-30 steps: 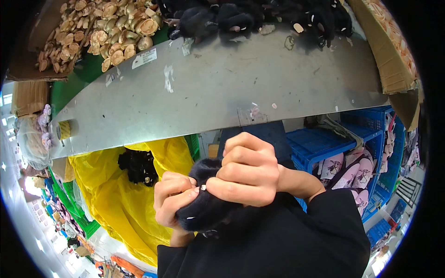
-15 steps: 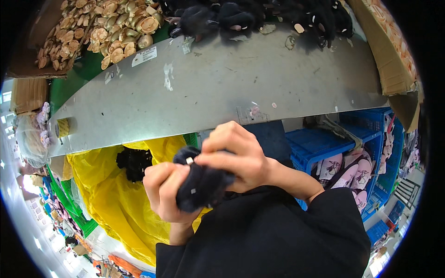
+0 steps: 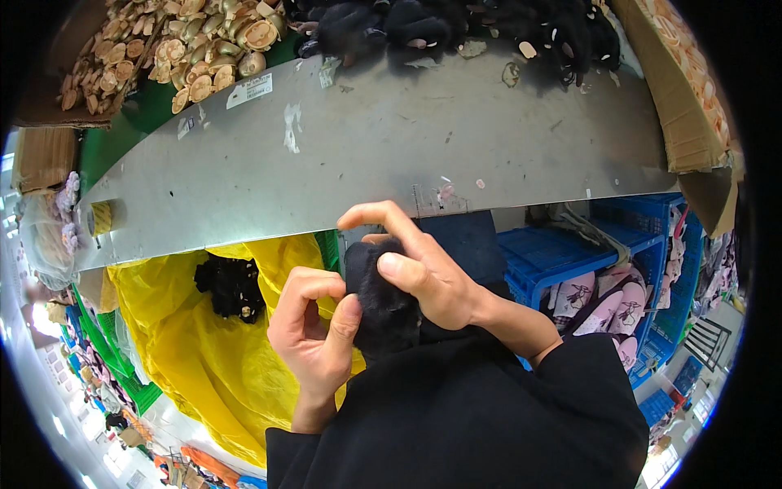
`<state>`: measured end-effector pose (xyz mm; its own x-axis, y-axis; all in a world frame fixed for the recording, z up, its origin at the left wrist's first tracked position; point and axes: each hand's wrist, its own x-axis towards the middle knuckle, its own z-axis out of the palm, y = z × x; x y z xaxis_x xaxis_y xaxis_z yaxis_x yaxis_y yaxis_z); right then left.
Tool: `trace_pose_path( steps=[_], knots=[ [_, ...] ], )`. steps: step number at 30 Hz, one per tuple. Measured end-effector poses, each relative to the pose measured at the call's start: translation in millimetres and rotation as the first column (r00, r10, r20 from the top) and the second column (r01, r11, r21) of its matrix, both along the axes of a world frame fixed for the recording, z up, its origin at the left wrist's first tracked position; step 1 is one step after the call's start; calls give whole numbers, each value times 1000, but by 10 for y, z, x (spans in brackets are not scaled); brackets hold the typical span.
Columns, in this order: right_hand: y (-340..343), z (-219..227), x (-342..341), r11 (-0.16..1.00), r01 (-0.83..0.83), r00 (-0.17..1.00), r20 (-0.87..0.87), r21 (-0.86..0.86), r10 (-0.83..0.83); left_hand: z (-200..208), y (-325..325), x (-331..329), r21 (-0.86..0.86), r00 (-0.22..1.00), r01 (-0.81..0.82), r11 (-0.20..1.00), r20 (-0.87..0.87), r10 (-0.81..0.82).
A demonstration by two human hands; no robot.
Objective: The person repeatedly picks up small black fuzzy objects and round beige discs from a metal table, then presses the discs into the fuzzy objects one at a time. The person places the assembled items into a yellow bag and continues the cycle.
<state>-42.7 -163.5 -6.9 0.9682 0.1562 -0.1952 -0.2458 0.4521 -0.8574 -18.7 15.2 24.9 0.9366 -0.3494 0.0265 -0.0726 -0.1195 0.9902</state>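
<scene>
A black fuzzy plush piece (image 3: 383,306) is between my two hands, close in front of my black top. My right hand (image 3: 436,273) grips it from the right, thumb pressed on its upper part and index finger arched above. My left hand (image 3: 314,338) has its thumb tip and curled fingers at the piece's left edge. The underside of the piece is hidden. Below and left of the hands hangs a yellow plastic bag (image 3: 187,359), with more black fuzzy pieces (image 3: 230,289) in it.
Beyond my hands runs a grey metal table (image 3: 326,171). Along its far side lie black plush pieces (image 3: 423,33) and a heap of gold and tan rounded parts (image 3: 204,57). A cardboard box (image 3: 680,106) stands far right; blue crates (image 3: 554,261) holding pink printed fabric stand right.
The black piece has been turned, so its small white bits no longer show. My right index finger has lifted off and arched; my left hand has loosened and shifted to the piece's edge.
</scene>
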Motion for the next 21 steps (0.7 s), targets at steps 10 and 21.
trace_pose_path(
  steps=[10,21],
  knots=[
    [37,48,-73,951,-16,993,108,-308,52,-43,-53,40,-211,958,-82,974,-288,18],
    [105,-38,-118,996,-21,1000,-11,82,22,-82,-18,80,-81,997,34,996,70,-28]
  ],
)
